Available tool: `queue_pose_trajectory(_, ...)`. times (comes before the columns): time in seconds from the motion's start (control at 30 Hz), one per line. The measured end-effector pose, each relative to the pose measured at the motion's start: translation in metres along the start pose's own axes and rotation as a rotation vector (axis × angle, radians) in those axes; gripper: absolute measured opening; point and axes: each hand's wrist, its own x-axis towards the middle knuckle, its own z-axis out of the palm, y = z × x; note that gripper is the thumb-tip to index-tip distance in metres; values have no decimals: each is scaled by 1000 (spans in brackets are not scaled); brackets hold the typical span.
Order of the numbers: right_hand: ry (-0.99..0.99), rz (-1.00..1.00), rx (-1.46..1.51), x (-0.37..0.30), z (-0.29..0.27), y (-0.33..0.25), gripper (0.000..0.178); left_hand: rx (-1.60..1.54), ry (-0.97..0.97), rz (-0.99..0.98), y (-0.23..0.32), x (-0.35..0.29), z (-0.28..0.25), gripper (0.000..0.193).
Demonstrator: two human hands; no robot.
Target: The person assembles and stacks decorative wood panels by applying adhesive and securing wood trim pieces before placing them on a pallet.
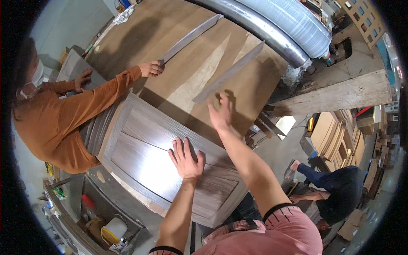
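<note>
A grey wood-grain door panel (148, 114) with a framed border lies before me, glossy with reflected light. My left hand (187, 160) rests flat on it, fingers spread. Past the panel's far edge, my right hand (221, 114) is over a brown board surface, fingers apart and slightly bent, holding nothing. Close to its fingertips lies a thin grey strip (231, 73); a small gap seems to separate them. A co-worker's hand (151, 69) at the left grips the near end of a second grey strip (191, 38).
A roller wrapped in clear film (289, 23) and a shiny metal roller (263, 32) run along the far side. A wooden beam (335, 93) juts out at right. Another person (340, 193) crouches lower right near stacked boards (335, 138). A white bucket (114, 230) stands lower left.
</note>
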Motion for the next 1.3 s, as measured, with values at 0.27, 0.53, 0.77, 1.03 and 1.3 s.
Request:
queue_pose_trajectory(0.27,92,400,-188,54,77,-60,98,30,56,-66,-10,-4,1,72)
queue_pose_trajectory(0.53,-252,502,1005,36,-24,33,40,-48,-17,-71,-3,2,-12,69)
queue_pose_trajectory(0.77,-474,601,1450,-59,-127,76,34,-16,14,-78,-4,-1,-7,69)
queue_pose_trajectory(1.03,-624,362,771,-204,-171,76,38,-91,33,-33,-5,-9,-12,67)
queue_pose_trajectory(1.3,-868,257,640,-305,-212,86,27,-1502,-307,-357,34,-28,-113,56)
